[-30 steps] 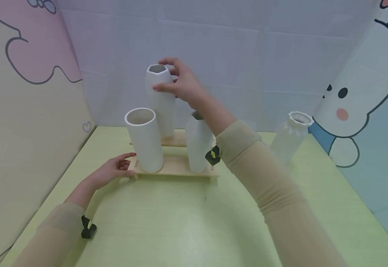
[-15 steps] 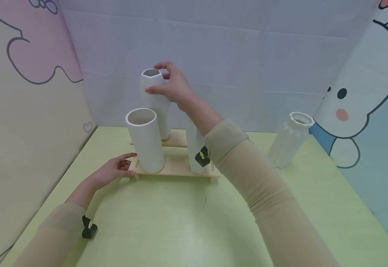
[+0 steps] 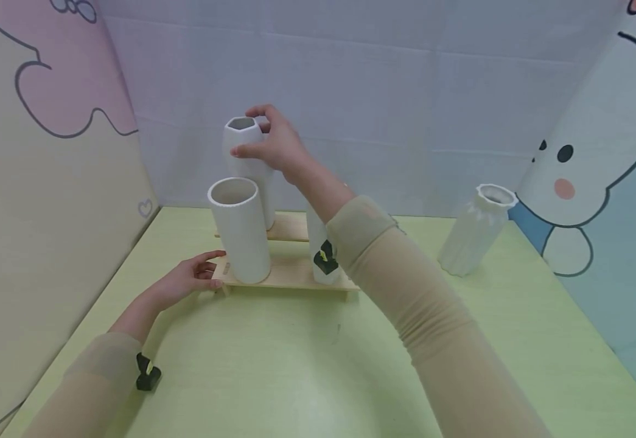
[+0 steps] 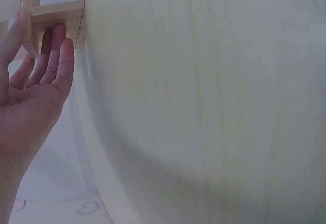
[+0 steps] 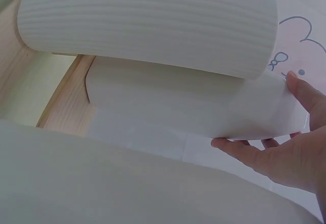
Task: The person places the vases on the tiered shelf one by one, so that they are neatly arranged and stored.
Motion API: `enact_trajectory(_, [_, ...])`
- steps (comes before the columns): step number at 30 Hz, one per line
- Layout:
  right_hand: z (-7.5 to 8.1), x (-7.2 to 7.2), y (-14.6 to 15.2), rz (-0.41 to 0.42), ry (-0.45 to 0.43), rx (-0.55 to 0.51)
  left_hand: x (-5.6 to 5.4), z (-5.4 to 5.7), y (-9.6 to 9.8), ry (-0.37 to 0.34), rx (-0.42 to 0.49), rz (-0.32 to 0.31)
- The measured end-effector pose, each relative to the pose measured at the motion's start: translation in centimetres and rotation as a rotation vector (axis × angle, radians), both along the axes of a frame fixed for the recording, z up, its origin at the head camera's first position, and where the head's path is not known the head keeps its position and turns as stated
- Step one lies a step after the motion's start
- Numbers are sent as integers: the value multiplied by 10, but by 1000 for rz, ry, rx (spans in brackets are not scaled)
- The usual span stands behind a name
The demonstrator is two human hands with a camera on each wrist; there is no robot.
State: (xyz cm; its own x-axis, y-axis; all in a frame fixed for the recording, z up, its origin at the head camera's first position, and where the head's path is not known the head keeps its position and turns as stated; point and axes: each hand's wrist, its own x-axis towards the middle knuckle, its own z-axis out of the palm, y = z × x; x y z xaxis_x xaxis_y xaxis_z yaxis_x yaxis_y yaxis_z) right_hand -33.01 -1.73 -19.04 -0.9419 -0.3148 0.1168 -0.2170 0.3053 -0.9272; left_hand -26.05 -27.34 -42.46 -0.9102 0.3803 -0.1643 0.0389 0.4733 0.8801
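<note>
My right hand (image 3: pixel 276 144) holds a tall white vase with an angular mouth (image 3: pixel 253 169) near its top, thumb in front and fingers behind. That vase stands upright at the left of the rear tier of a light wooden rack (image 3: pixel 293 271). At the rack's left end, my left hand (image 3: pixel 183 283) grips the board's edge; the left wrist view shows its fingers under the wood (image 4: pixel 58 12). A ribbed white cylindrical vase (image 3: pixel 241 237) on the front tier partly covers the held one. Another white vase (image 3: pixel 315 228), front right, is mostly hidden by my right forearm.
A white vase with a scalloped rim (image 3: pixel 471 240) stands on the pale green table (image 3: pixel 296 365), right of the rack. Behind is a pale cloth backdrop (image 3: pixel 361 79), with cartoon-printed panels at both sides.
My right hand and the angular-mouthed vase have moved left and slightly down along the rear tier, further behind the cylindrical vase. The left hand stays on the rack's end.
</note>
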Motion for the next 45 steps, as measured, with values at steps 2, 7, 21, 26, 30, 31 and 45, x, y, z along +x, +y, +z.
enact_trajectory(2, [0, 0, 0, 9, 2, 17, -1, -1, -1, -1, 2, -1])
enact_trajectory(7, [0, -2, 4, 40, 1, 32, -3, -4, -4, 8, -11, -2])
enact_trajectory(21, [3, 0, 16, 103, 2, 45, -4, -4, -7, 0, -5, -1])
enact_trajectory(26, [8, 6, 23, 118, 8, 53, -4, -3, -9, 2, -7, 2])
enact_trajectory(30, [14, 11, 32, 133, 9, 44, -3, -2, -10, 4, -12, 3])
enact_trajectory(31, [15, 13, 34, 138, 7, 39, -3, -2, -10, 3, -11, 1])
enact_trajectory(45, [27, 26, 78, 252, 54, 16, -2, -3, -15, 15, -13, -11])
